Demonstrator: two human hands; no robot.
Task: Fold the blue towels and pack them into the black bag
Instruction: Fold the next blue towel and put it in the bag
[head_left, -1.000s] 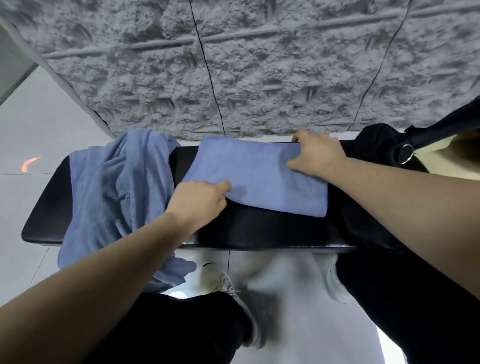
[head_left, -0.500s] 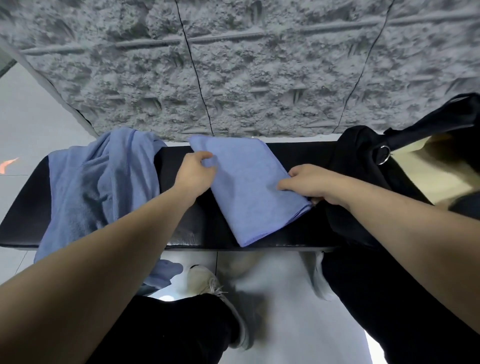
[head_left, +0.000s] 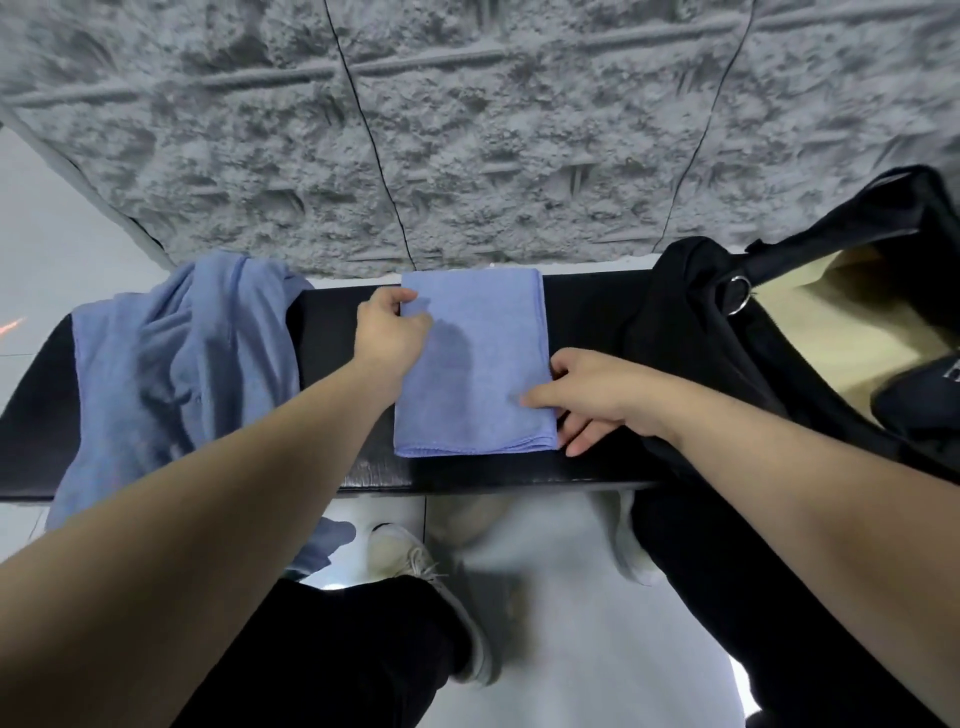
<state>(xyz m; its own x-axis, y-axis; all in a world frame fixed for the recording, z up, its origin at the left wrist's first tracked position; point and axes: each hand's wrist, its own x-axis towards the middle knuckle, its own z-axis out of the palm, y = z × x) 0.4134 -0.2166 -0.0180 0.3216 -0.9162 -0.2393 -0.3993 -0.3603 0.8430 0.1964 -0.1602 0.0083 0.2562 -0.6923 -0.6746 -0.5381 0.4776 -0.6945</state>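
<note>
Folded blue microfibre towel (head_left: 475, 364), a wide rectangle a second ago and skewed half a second ago, now lies square as a narrower upright rectangle on the black tabletop (head_left: 332, 332). Left hand (head_left: 392, 332) has shifted from its near-left edge to its far-left corner; right hand (head_left: 587, 397) from the far-right corner to the near-right edge.

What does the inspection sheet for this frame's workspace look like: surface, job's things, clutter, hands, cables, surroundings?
Surface: black bench, towels and bag on it.
Job's things: folded blue towel flat at centre; unfolded blue towels heaped at left, hanging over the front edge; black bag at right, open.
Clutter: nothing seen.
Hands: left hand pinches the folded towel's far left corner; right hand holds its near right corner, fingers under the edge.
Cables: nothing seen.
Surroundings: grey textured wall behind, pale floor below.
</note>
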